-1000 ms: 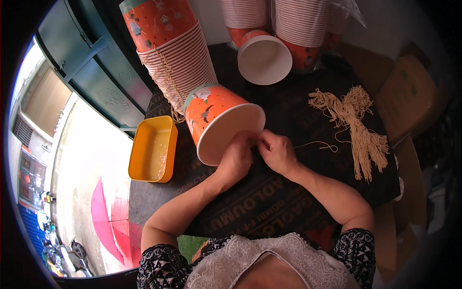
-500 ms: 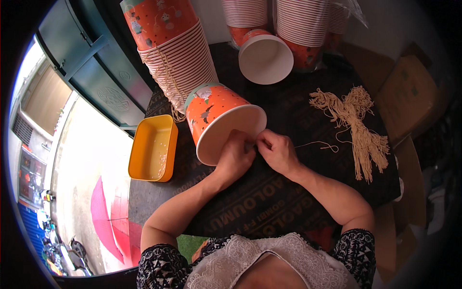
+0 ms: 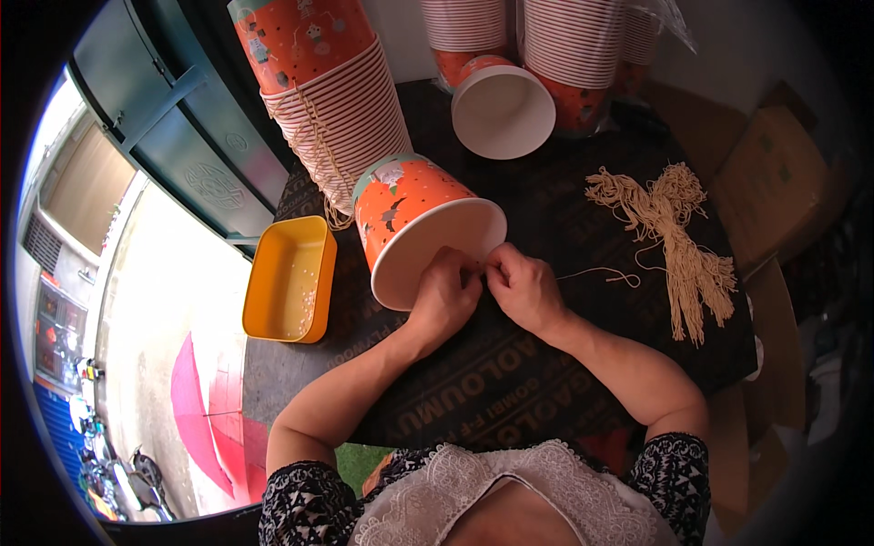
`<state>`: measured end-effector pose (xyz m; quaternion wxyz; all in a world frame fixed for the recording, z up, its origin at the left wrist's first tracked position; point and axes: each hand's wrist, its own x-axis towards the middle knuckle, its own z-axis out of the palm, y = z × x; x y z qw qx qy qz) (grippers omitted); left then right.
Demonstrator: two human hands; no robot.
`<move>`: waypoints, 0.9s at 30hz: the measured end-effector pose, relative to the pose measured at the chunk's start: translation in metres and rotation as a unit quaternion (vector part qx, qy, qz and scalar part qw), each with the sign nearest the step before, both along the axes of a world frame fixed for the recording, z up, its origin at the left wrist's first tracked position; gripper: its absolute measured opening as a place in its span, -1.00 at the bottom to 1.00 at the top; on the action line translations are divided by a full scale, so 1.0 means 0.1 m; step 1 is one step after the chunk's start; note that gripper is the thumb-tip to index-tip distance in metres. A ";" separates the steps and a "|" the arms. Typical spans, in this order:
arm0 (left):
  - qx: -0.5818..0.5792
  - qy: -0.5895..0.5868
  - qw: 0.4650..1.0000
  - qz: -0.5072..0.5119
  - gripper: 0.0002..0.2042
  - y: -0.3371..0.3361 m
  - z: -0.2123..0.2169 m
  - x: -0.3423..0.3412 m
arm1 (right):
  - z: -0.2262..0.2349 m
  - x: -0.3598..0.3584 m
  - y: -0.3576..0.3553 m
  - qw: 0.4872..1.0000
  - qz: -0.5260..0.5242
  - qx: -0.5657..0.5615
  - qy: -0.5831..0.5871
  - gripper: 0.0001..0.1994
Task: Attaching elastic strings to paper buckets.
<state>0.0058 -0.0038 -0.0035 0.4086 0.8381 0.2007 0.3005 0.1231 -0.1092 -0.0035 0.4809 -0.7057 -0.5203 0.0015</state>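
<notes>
An orange paper bucket [image 3: 410,205] with a green band lies tipped on the table, its white mouth facing me. Against the lower right of its rim, my left hand [image 3: 446,287] is closed, its fingertips partly inside the mouth; what they pinch is hidden. Close beside it my right hand [image 3: 526,289] is closed in a pinch at the rim's edge. A thin cream string [image 3: 596,271] runs out from under the right hand across the table. The fingertips of both hands almost meet.
A bundle of cream strings [image 3: 687,250] lies at the right. A yellow plastic box [image 3: 264,282] with small pale bits stands left. Behind are a tall stack of buckets [image 3: 341,114] draped with strings, a tipped bucket [image 3: 503,114] and bagged stacks [image 3: 572,45]. Cardboard [image 3: 769,182] stands beyond the right edge.
The bucket has shifted very slightly to the right and up. Both hands remain at its rim with only small finger movements.
</notes>
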 end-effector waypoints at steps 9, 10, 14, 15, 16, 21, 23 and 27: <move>-0.006 -0.003 1.000 0.006 -0.88 0.01 -0.01 -0.01 | 0.03 -0.02 -0.02 0.999 0.015 0.012 -0.041 -0.90; -0.004 -0.004 1.000 0.006 -0.88 0.01 -0.01 0.00 | 0.02 -0.02 -0.02 0.999 0.015 0.012 -0.041 -0.90; 0.043 0.004 0.999 0.004 -0.89 0.03 -0.03 -0.01 | 0.01 -0.01 -0.03 0.998 0.024 0.006 -0.052 -0.90; 0.043 0.004 0.999 0.005 -0.89 0.03 -0.04 -0.01 | 0.01 -0.01 -0.03 0.998 0.028 0.004 -0.057 -0.89; 0.043 0.004 0.999 0.006 -0.88 0.04 -0.05 -0.01 | 0.01 -0.01 -0.03 0.998 0.029 0.004 -0.057 -0.89; 0.029 0.010 1.000 0.000 -0.87 0.05 -0.04 -0.01 | 0.03 -0.01 -0.05 0.992 0.037 0.004 -0.125 -0.91; 0.028 0.006 1.000 -0.007 -0.87 0.06 -0.05 -0.01 | 0.04 -0.02 -0.06 0.991 0.042 -0.004 -0.128 -0.91; 0.017 0.008 1.000 -0.005 -0.88 0.06 -0.03 -0.01 | 0.05 -0.01 -0.07 0.988 0.048 -0.011 -0.149 -0.90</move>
